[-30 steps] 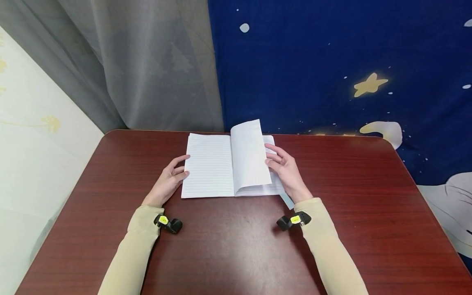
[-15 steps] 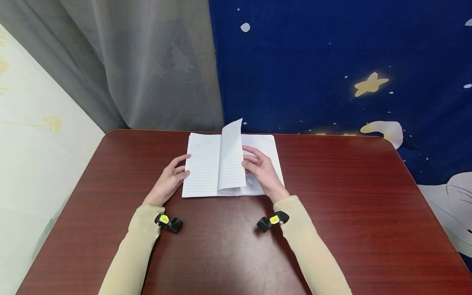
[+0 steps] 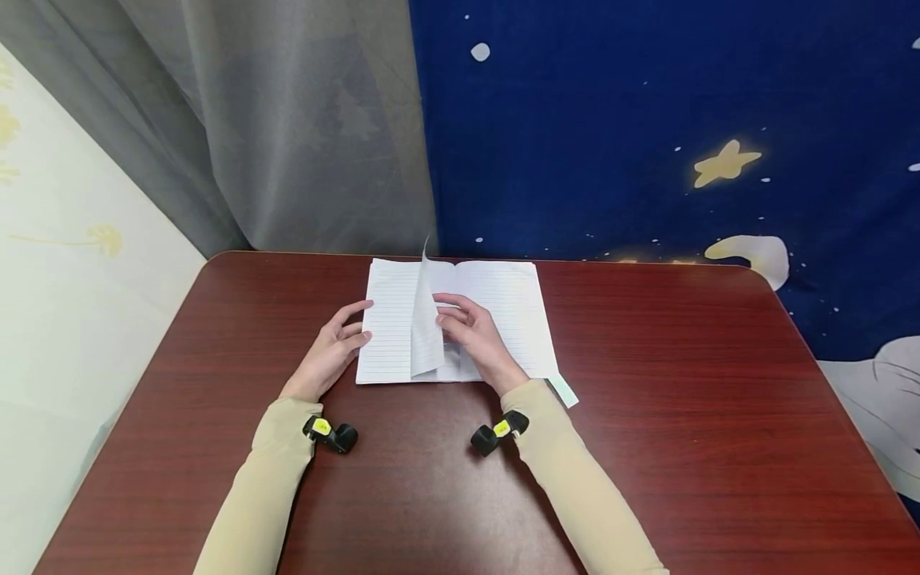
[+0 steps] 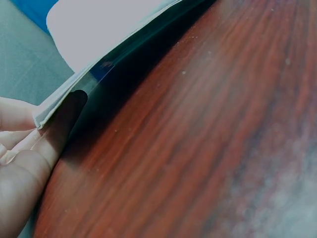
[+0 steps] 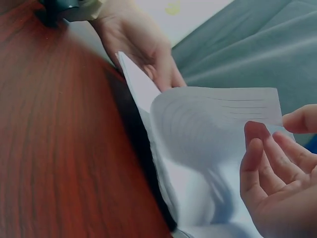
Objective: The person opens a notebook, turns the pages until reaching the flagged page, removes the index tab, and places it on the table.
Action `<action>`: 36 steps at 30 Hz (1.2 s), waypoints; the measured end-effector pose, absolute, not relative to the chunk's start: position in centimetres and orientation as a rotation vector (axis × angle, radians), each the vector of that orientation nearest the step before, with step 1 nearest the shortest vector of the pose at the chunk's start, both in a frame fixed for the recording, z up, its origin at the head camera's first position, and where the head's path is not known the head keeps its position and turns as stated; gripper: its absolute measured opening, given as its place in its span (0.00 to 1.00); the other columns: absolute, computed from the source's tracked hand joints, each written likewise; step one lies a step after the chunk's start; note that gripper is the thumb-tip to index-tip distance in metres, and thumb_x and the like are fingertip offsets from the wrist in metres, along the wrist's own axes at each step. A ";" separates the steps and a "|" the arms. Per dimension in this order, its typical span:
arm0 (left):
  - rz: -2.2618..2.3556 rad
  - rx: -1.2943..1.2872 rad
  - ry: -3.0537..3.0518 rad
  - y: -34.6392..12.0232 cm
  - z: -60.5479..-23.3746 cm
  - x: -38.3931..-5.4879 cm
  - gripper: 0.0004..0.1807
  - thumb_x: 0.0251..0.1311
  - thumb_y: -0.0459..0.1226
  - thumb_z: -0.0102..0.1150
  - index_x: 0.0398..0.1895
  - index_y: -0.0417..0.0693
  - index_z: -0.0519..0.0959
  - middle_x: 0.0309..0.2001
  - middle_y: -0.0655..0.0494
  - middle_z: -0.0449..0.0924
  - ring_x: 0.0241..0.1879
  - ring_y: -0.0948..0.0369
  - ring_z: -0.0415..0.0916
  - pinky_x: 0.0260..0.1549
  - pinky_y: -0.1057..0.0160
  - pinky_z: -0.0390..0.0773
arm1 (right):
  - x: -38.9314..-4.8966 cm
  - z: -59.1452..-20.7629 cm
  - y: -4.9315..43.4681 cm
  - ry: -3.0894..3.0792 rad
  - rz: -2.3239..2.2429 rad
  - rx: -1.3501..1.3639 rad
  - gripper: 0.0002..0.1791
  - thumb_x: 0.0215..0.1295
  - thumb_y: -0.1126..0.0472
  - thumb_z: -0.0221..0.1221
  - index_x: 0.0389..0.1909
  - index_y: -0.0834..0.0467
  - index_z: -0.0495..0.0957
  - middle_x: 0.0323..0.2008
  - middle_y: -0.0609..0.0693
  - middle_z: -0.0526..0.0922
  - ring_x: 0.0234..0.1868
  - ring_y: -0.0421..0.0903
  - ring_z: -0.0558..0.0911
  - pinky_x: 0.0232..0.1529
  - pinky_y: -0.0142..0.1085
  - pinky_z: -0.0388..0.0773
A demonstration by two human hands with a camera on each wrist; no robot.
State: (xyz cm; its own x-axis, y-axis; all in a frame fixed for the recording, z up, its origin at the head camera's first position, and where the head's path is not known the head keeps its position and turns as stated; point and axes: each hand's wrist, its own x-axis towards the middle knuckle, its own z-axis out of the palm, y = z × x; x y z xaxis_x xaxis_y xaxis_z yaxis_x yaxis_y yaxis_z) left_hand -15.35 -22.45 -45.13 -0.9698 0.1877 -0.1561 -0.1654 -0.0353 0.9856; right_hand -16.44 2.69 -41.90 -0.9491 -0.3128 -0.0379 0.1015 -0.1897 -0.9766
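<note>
An open lined notebook (image 3: 496, 303) lies near the table's far edge. My left hand (image 3: 323, 351) holds its left edge; in the left wrist view, fingers (image 4: 54, 134) lie above and below that edge, which is raised off the wood. One page (image 3: 427, 327) stands nearly upright left of the spine, bowed at its base. My right hand (image 3: 474, 339) reaches over the spine and holds this page by its free edge. In the right wrist view the curved page (image 5: 223, 104) meets the right fingertips (image 5: 292, 119), with the other fingers loosely curled.
A pale bluish strip (image 3: 564, 391) sticks out below the notebook's lower right corner. The dark red table (image 3: 431, 495) carries both sleeved forearms, with a black wrist camera (image 3: 496, 431) on the right one. Grey curtain (image 3: 309, 160) and blue cloth (image 3: 611, 136) hang behind.
My right hand has moved left, swinging the page from the right side across the spine to the left. The right-hand page beneath is now uncovered. My left hand stays at the notebook's left edge.
</note>
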 end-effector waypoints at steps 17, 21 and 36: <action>2.243 -0.010 1.842 -22.2 -45.0 -15.3 0.26 0.76 0.29 0.33 0.74 0.40 0.49 0.56 0.44 0.68 0.49 0.63 0.74 0.45 0.68 0.75 | -16.4 -44.4 -0.1 1.707 -2.180 -0.376 0.19 0.69 0.70 0.52 0.59 0.73 0.68 0.51 0.65 0.78 0.48 0.52 0.82 0.45 0.40 0.79; 2.258 -0.044 1.829 -22.2 -45.0 -15.4 0.25 0.77 0.34 0.34 0.74 0.40 0.50 0.57 0.44 0.63 0.48 0.63 0.75 0.45 0.68 0.75 | -16.3 -44.2 -0.1 1.690 -2.181 -0.343 0.19 0.68 0.71 0.51 0.58 0.74 0.69 0.52 0.68 0.77 0.48 0.54 0.82 0.45 0.38 0.78; 2.156 0.046 1.950 -22.4 -45.1 -15.3 0.35 0.69 0.24 0.44 0.76 0.51 0.48 0.52 0.42 0.73 0.43 0.60 0.78 0.40 0.65 0.78 | -16.0 -43.7 1.3 1.759 -2.140 -0.400 0.19 0.67 0.70 0.52 0.56 0.75 0.69 0.51 0.70 0.76 0.50 0.59 0.80 0.46 0.45 0.78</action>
State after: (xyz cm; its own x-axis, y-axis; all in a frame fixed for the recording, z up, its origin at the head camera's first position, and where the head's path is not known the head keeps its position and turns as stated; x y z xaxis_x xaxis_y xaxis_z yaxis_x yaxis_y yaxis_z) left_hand -15.33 -22.37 -45.12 -0.9722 0.1927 -0.1327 -0.1513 -0.0854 0.9848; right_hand -16.00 1.31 -43.65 -0.9020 -0.4318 0.0009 0.0827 -0.1747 -0.9811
